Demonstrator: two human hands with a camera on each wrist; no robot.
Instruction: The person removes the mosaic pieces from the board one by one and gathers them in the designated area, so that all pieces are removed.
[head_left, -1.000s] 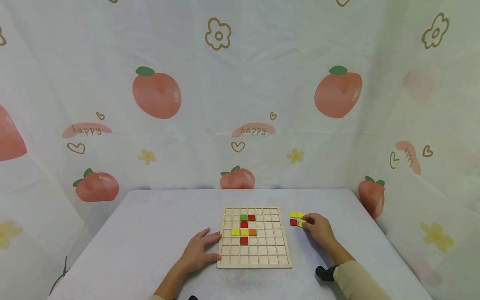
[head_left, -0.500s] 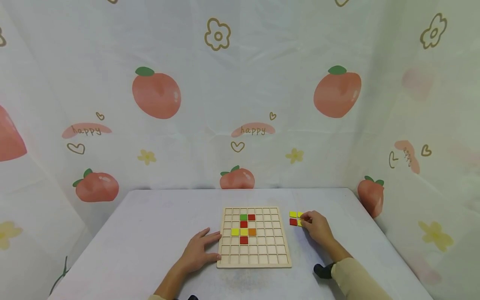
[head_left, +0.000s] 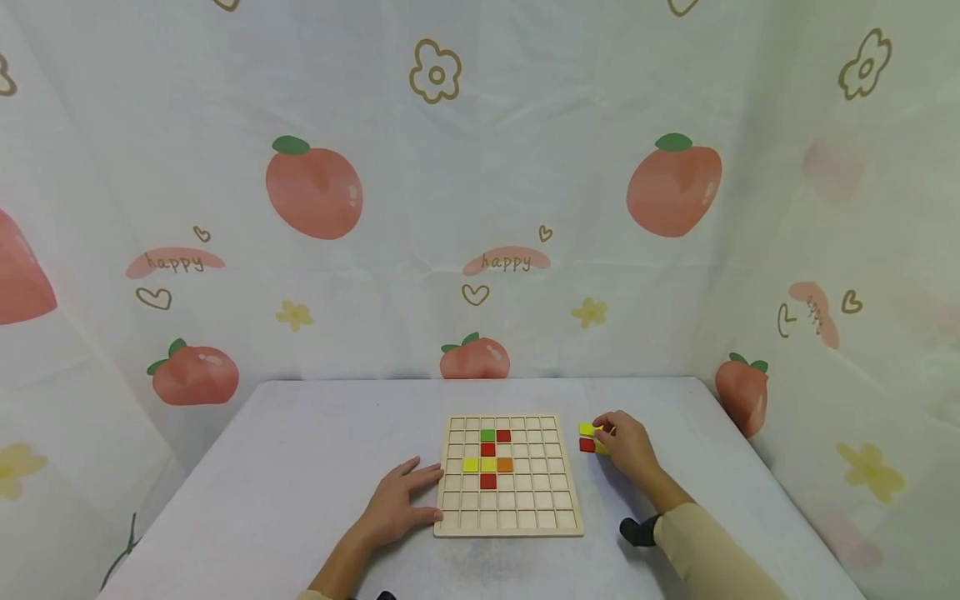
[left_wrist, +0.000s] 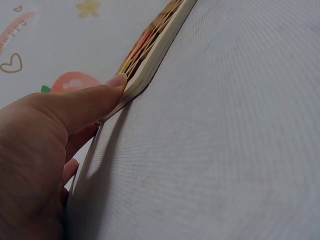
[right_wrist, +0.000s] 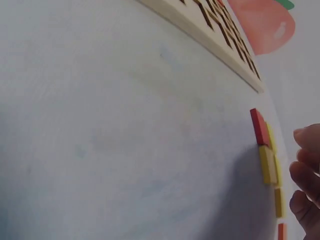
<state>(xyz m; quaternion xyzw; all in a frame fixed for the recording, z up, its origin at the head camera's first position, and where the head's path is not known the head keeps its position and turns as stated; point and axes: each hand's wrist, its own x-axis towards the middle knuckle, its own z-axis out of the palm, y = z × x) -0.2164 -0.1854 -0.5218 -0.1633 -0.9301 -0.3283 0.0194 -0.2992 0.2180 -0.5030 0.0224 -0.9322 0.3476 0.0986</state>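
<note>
A wooden grid board (head_left: 508,535) lies flat on the table, with green, red, yellow and orange square tiles in some of its cells. My left hand (head_left: 393,504) rests at the board's left edge, fingers spread. In the left wrist view its thumb (left_wrist: 100,100) touches the rim near a corner. Right of the board my right hand (head_left: 632,446) hovers over a small group of loose tiles, partly covering them. Among these are a red tile (right_wrist: 259,127) and a yellow tile (right_wrist: 267,165). Its bent fingertips show no tile between them in the right wrist view.
Another yellow tile (right_wrist: 279,202) and an orange-red tile (right_wrist: 282,231) lie further along the row. A white cloth covers the table (head_left: 300,442). Behind it hangs a fruit-patterned curtain (head_left: 480,167).
My right hand has shifted slightly left and up over the loose tiles, its thumb and index finger opening a little. The left hand and the board stay in place.
</note>
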